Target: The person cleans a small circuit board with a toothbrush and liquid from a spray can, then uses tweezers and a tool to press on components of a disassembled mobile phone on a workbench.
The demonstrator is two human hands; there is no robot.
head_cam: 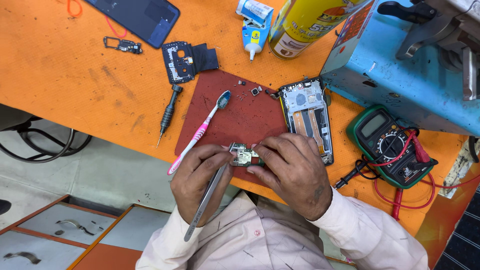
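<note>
A blue metal machine fills the far right of the orange table. Beside it stands a yellow spray can with a red-and-white label band, and next to that lies a small blue-and-white glue bottle with a yellow patch, nozzle toward the person. A green meter with red and black leads sits at the right, and an opened phone lies by the red mat, which also bears a pink toothbrush.

At the mat's near edge, the right hand pinches a small green circuit board by its edges. The left hand closes on metal tweezers, tips at the board. The board looks light, thin, stiff and fragile; it is best held by the rim, clear of the parts.
</note>
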